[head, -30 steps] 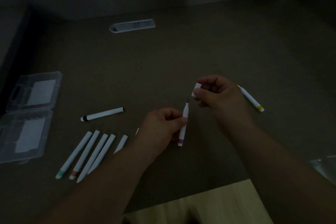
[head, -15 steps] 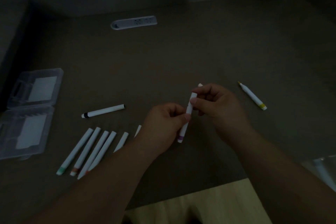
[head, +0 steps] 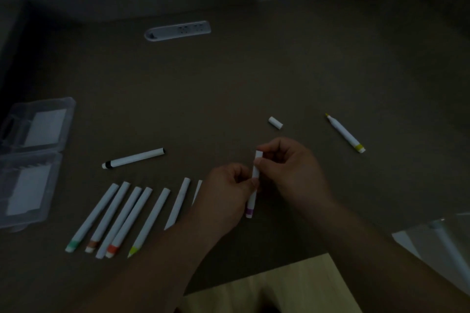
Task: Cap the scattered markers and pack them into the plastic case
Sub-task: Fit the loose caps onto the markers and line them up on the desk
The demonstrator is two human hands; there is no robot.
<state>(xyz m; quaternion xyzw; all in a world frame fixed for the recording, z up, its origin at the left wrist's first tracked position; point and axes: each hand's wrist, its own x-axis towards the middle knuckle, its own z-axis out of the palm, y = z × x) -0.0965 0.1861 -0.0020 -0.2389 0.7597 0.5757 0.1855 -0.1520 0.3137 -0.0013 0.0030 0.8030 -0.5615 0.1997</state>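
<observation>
The dark desk (head: 254, 79) carries the open plastic case (head: 33, 160) at far left, with a row of capped markers (head: 122, 218) near it. Centre, the left hand (head: 226, 198) pinches the purple-banded marker (head: 250, 207) by its barrel while the right hand (head: 287, 173) pinches its cap (head: 257, 164) — 1 second ago held apart, now pushed on. Probably 1 uncapped yellow marker (head: 344, 132) and 1 loose cap (head: 275, 123) remain before packing.

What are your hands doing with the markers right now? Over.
Left hand grips purple marker; right hand pinches its cap. Yellow marker uncapped, loose cap nearby. Case open, nothing blocking.
</observation>
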